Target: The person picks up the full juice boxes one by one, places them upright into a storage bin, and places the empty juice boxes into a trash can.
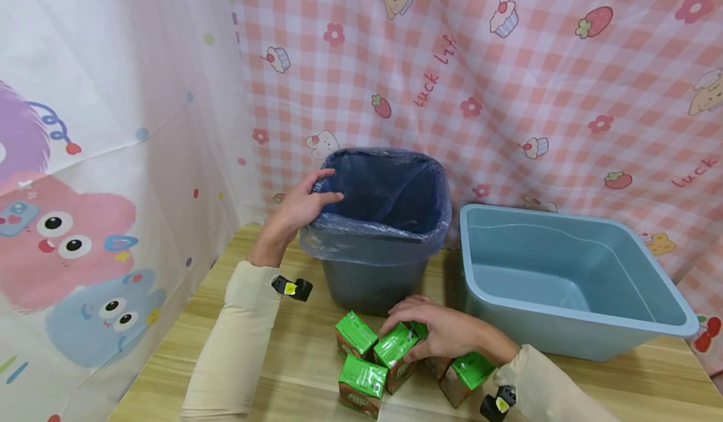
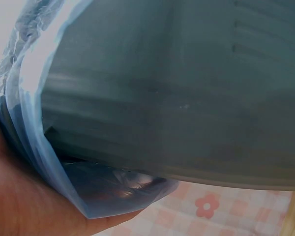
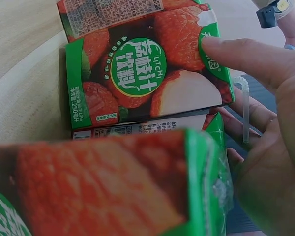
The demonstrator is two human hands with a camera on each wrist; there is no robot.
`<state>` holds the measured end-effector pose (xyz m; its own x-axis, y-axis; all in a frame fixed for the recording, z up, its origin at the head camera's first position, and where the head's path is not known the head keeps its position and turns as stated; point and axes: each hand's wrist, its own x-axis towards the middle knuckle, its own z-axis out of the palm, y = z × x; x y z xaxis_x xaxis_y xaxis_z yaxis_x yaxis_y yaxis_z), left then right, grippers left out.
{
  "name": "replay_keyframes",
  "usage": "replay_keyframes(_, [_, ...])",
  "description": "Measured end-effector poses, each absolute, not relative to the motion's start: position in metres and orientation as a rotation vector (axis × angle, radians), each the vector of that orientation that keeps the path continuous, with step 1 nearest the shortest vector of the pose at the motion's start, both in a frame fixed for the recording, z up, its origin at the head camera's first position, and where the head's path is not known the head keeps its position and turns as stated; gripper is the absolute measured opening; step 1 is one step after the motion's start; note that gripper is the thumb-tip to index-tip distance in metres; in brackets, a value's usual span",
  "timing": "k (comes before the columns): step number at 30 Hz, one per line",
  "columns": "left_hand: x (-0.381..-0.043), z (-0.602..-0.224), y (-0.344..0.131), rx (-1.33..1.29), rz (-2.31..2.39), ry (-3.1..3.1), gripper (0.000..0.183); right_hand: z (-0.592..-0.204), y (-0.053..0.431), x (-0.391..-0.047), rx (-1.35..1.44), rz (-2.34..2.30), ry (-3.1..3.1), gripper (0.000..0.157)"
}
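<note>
A dark trash bin (image 1: 369, 284) lined with a translucent blue bag (image 1: 373, 243) stands near the back cloth. My left hand (image 1: 299, 205) grips its left rim over the folded bag; the left wrist view shows the palm against the bag (image 2: 34, 113) outside the bin wall (image 2: 162, 88). In front of the bin, my right hand (image 1: 443, 328) pinches a litchi juice box (image 1: 393, 346) from above. Its thumb lies on the printed face of that juice box (image 3: 137, 73), and a bent clear straw (image 3: 245, 108) sticks out at the top.
More green-topped juice boxes stand close by: one at the front (image 1: 363, 384), one behind left (image 1: 354, 335), one to the right (image 1: 465, 378). A blue plastic tub (image 1: 570, 312) sits right of the bin. Printed cloths hang behind and left of the wooden table (image 1: 294, 372).
</note>
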<state>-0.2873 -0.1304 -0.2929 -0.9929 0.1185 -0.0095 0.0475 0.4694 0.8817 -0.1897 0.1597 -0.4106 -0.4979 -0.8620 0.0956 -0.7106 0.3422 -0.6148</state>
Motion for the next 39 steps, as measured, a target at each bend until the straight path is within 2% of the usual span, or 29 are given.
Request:
replay_keyframes(16, [-0.287,-0.293,-0.130,0.125,1.577,2.615,0.060,-0.409,0.161,-0.192,-1.385,-0.912,2.317,0.040])
replay_keyframes(39, [-0.287,-0.293,-0.129,0.133,1.570,2.620,0.060,-0.396,0.161,-0.193,-1.305,-0.964,2.276,0.039])
